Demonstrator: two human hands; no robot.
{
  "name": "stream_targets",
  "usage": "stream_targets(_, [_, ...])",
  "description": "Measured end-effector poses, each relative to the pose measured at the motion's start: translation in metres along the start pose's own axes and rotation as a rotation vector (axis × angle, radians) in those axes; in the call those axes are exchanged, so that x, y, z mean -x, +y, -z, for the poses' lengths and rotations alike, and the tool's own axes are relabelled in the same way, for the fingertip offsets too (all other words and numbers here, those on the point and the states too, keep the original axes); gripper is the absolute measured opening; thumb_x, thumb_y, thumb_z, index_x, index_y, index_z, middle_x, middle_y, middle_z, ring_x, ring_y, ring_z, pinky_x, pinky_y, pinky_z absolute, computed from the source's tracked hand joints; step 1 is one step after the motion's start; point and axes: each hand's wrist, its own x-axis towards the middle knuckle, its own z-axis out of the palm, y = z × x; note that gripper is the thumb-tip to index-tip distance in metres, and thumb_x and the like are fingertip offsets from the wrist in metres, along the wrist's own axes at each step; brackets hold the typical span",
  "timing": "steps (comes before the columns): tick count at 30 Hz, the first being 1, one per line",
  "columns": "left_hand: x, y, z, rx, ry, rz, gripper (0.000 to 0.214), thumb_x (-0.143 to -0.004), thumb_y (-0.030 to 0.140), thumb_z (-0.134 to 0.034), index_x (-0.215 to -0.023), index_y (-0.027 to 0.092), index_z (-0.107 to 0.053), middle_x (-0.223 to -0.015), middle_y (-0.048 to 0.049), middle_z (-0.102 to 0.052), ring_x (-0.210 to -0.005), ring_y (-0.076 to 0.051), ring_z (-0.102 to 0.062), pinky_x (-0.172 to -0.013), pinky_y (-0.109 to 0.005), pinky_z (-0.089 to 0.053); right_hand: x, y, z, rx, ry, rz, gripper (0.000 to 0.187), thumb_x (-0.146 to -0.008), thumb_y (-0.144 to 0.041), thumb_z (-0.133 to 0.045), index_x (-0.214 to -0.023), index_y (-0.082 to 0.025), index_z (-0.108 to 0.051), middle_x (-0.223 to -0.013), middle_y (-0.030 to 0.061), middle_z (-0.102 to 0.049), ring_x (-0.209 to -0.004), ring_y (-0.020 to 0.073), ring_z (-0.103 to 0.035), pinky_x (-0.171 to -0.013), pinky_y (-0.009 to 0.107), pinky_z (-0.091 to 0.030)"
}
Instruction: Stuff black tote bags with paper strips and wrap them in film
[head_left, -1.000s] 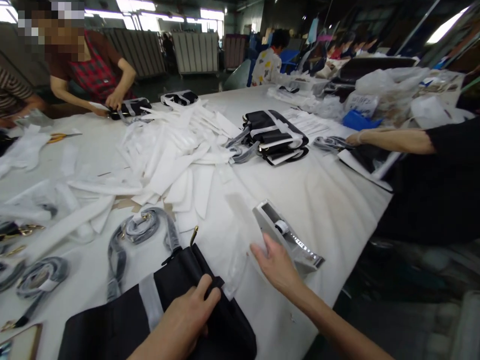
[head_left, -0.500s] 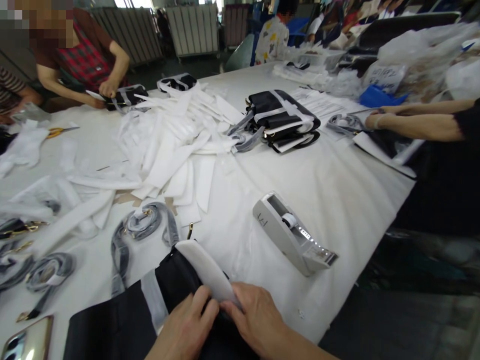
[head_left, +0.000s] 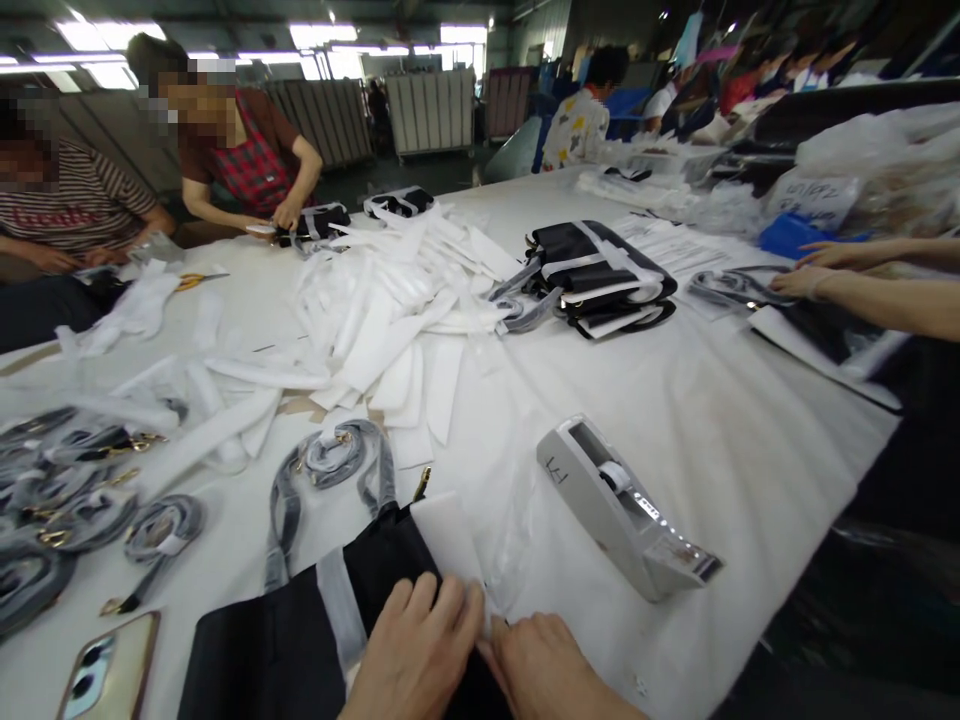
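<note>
A black handbag (head_left: 255, 640) lies in front of me at the lower edge, with a grey wrapped band across it and a gold zipper pull at its far corner. A white foam sheet (head_left: 450, 535) sticks out along its right side. My left hand (head_left: 420, 645) bends over the bag's edge, its fingertips against the foam. Close beside it, my right hand (head_left: 551, 665) is closed, thumb and fingers pinching the near end of the foam at the bag's side. What lies under the fingers is partly hidden. Joined to the bag, a wrapped grey strap (head_left: 334, 455) curls on the table.
A grey tape dispenser (head_left: 626, 510) stands right of the bag. Left are coiled straps (head_left: 161, 530) and a phone (head_left: 112, 665). Foam strips (head_left: 375, 340) pile mid-table, with stacked black bags (head_left: 600, 265) behind. Co-workers' hands work at the right edge (head_left: 825, 280) and far left.
The camera view has tilted up and shifted left. My left hand has moved further over the foam, and my right hand has slid down toward its near end.
</note>
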Motion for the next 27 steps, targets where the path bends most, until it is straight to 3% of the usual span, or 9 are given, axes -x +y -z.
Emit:
stream_targets(4, [-0.012, -0.011, 0.005, 0.020, -0.020, -0.032, 0.034, -0.092, 0.016, -0.043, -0.125, 0.021, -0.050, -0.095, -0.0066, -0.057, -0.085, -0.023, -0.053, -0.075, -0.040, -0.042, 0.014, 0.011, 0.029, -0.215, -0.136, 0.070, 0.022, -0.090, -0.024, -0.042, -0.081, -0.017, -0.061, -0.075, 0.0061, -0.069, -0.065, 0.0170, -0.061, -0.056, 0.024, -0.036])
stream_targets(7, [-0.010, -0.013, 0.003, 0.005, -0.021, -0.035, 0.036, -0.092, 0.015, -0.044, -0.127, 0.023, -0.049, -0.093, -0.0062, -0.056, -0.082, -0.022, -0.051, -0.074, -0.039, -0.039, 0.022, 0.018, 0.036, -0.343, -0.167, -0.002, 0.016, -0.083, -0.019, -0.051, -0.067, -0.018, -0.056, -0.063, -0.0006, -0.062, -0.055, 0.0120, -0.053, -0.050, 0.021, -0.029])
stream_targets(11, [-0.005, -0.012, 0.003, 0.000, 0.018, -0.029, 0.057, -0.090, 0.014, -0.046, -0.141, 0.033, -0.032, -0.091, -0.0040, -0.054, -0.079, -0.021, -0.050, -0.069, -0.036, -0.036, 0.023, 0.016, 0.020, -0.287, -0.136, -0.089, 0.018, -0.079, -0.017, -0.054, -0.062, -0.017, -0.056, -0.059, 0.0003, -0.062, -0.053, 0.0122, -0.053, -0.050, 0.022, -0.028])
stream_targets(14, [-0.007, -0.010, 0.004, -0.006, 0.007, -0.033, 0.067, -0.089, 0.010, -0.045, -0.144, 0.040, -0.022, -0.088, -0.0028, -0.054, -0.075, -0.021, -0.050, -0.065, -0.036, -0.035, 0.019, 0.009, 0.002, -0.203, -0.095, -0.041, 0.018, -0.081, -0.013, -0.049, -0.067, -0.016, -0.060, -0.069, 0.0056, -0.068, -0.062, 0.0160, -0.061, -0.056, 0.022, -0.035])
stream_targets(18, [-0.012, -0.008, 0.005, 0.013, -0.064, -0.065, 0.051, -0.090, 0.012, -0.044, -0.136, 0.036, -0.038, -0.088, -0.0042, -0.055, -0.078, -0.022, -0.052, -0.064, -0.036, -0.036, 0.019, 0.009, -0.008, -0.131, -0.171, 0.086, 0.018, -0.077, -0.009, -0.048, -0.069, -0.014, -0.063, -0.070, 0.0082, -0.070, -0.063, 0.0178, -0.064, -0.057, 0.023, -0.037])
stream_targets(22, [-0.014, -0.008, 0.009, 0.034, -0.091, -0.045, 0.035, -0.093, 0.015, -0.042, -0.126, 0.027, -0.048, -0.087, -0.0054, -0.056, -0.079, -0.023, -0.053, -0.066, -0.037, -0.040, 0.018, 0.020, 0.012, -0.303, -0.239, 0.075, 0.020, -0.078, -0.016, -0.050, -0.061, -0.015, -0.061, -0.058, 0.0026, -0.064, -0.051, 0.0128, -0.055, -0.047, 0.021, -0.031])
stream_targets(24, [-0.014, -0.009, 0.009, 0.046, -0.076, -0.028, 0.033, -0.094, 0.016, -0.041, -0.124, 0.026, -0.048, -0.088, -0.0051, -0.056, -0.079, -0.023, -0.054, -0.067, -0.038, -0.042, 0.009, 0.021, 0.027, -0.443, -0.156, 0.036, 0.022, -0.079, -0.020, -0.050, -0.060, -0.017, -0.061, -0.055, 0.0002, -0.061, -0.052, 0.0126, -0.052, -0.049, 0.021, -0.034])
stream_targets(27, [-0.011, -0.009, 0.007, 0.071, -0.044, -0.020, 0.035, -0.096, 0.017, -0.037, -0.129, 0.026, -0.044, -0.089, -0.0055, -0.056, -0.079, -0.022, -0.054, -0.068, -0.037, -0.043, -0.018, 0.008, 0.038, -0.693, 0.203, -0.080, 0.025, -0.085, -0.032, -0.048, -0.083, -0.018, -0.067, -0.078, 0.0033, -0.068, -0.071, 0.0170, -0.059, -0.066, 0.025, -0.044])
